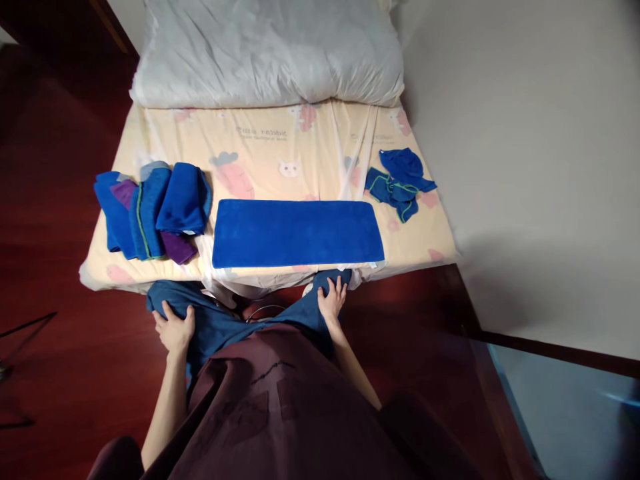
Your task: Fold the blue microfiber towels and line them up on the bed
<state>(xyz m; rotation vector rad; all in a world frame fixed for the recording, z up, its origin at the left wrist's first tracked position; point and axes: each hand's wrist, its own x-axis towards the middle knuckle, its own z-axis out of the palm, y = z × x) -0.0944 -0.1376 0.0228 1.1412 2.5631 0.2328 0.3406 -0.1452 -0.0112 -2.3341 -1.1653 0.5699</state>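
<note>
My left hand (pixel 174 328) rests on my left knee with its fingers spread, holding nothing. On the other knee lies my right hand (pixel 332 300), its fingers also apart and nothing in them. Just beyond my knees a blue towel (pixel 299 233) lies flat along the front of the bed, its long side parallel to the edge. To its left is a pile of folded towels (pixel 183 197) in blue, purple and grey, some overlapping. Two crumpled blue cloths (pixel 401 167), one with green edging, lie at the right side of the bed.
The bed has a cream sheet (pixel 287 150) printed with carrots and rabbits. A thick, pale rolled quilt (pixel 270 53) fills its far end. A plain wall (pixel 540 167) runs along the right. Dark red floor (pixel 50 233) surrounds the left side, with thin black stand legs (pixel 30 323) on it.
</note>
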